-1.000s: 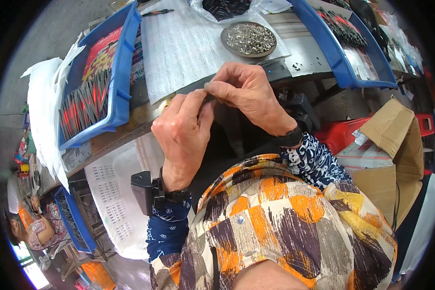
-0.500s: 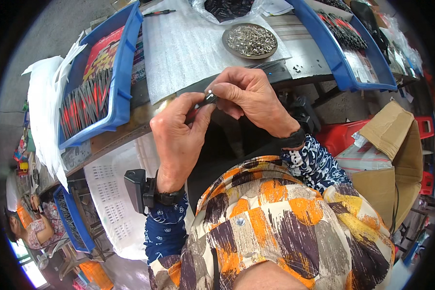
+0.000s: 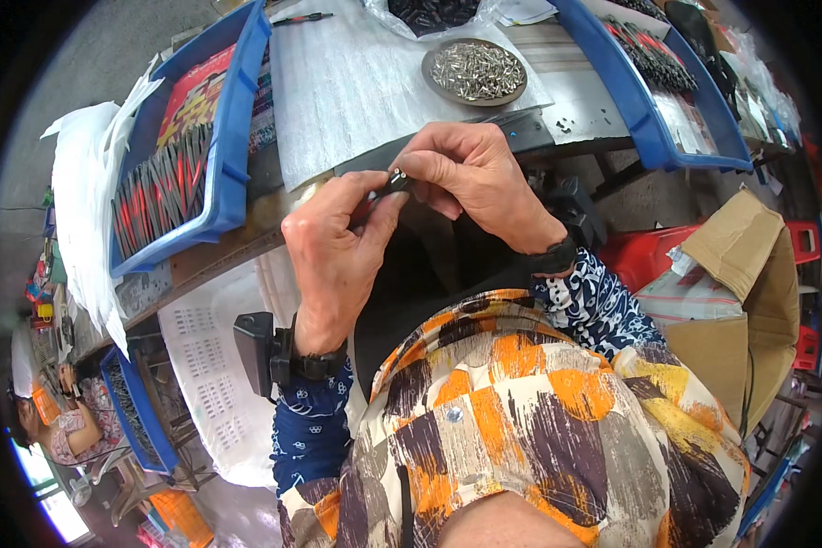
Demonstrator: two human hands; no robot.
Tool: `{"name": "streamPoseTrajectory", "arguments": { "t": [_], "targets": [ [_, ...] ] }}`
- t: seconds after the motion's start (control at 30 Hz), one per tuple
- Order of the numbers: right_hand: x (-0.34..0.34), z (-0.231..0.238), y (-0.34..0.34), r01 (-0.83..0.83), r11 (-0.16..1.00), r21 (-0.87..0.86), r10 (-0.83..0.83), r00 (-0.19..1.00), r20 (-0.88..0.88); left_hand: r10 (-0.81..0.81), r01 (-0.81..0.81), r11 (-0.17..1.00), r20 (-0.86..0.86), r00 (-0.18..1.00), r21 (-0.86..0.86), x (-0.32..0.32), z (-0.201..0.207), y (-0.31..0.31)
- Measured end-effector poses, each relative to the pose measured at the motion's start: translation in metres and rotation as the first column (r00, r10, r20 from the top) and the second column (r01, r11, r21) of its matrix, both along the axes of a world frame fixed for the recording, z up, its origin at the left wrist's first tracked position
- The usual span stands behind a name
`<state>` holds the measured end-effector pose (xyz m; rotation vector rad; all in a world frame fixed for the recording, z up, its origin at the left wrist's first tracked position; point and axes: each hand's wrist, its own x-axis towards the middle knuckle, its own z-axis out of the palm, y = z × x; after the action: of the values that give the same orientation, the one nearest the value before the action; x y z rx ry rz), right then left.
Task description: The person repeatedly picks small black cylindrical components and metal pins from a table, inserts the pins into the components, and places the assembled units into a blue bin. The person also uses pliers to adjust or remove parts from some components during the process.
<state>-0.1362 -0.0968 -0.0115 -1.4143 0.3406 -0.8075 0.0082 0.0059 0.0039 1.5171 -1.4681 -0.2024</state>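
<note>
Bench point(image 3: 594, 96) is stretching beneath a white mat point(image 3: 356, 100) and out to both sides of it. A person point(image 3: 521, 411) in a patterned shirt is facing the mat from its near side, while a co-worker point(image 3: 78, 429) is showing small and well apart, off beyond the mat's near left. The left tray point(image 3: 232, 137), blue, is lying beside the mat's left edge and is holding a row of red-and-black sticks point(image 3: 164, 192). The right tray point(image 3: 639, 132), also blue, is lying to the right of the mat and is holding more of the same. A carton point(image 3: 776, 310) is standing off the mat's near right, and a white basket point(image 3: 205, 365) is resting off its near left. The left hand point(image 3: 333, 224) and the right hand point(image 3: 479, 183) are meeting just off the mat's near edge. A clear bag point(image 3: 409, 30) of black parts point(image 3: 434, 13) is lying at the mat's far edge; a dish point(image 3: 447, 94) of metal pins point(image 3: 479, 68) is sitting near its right side. One stick point(image 3: 303, 18) is lying at its far left corner. A small black piece point(image 3: 398, 180) is sitting between the hands, just before the mat's near edge. The left thumb and forefinger are pinching it; the right ones are pressing together at its upper end, though whether they are gripping it one cannot tell.
</note>
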Motion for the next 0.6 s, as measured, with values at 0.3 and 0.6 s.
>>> {"name": "streamPoseTrajectory", "arguments": {
  "t": [0.3,0.6],
  "targets": [
    [0.013,-0.004,0.008,0.150,0.982,-0.117,-0.138,0.985,0.105,0.034,-0.037,0.997,-0.042,0.999,-0.071,0.000,0.001,-0.003],
    [0.008,-0.002,0.002,0.009,1.000,0.014,-0.009,1.000,-0.016,0.016,-0.016,0.999,-0.002,1.000,-0.034,0.004,-0.001,0.001]
  ]
}}
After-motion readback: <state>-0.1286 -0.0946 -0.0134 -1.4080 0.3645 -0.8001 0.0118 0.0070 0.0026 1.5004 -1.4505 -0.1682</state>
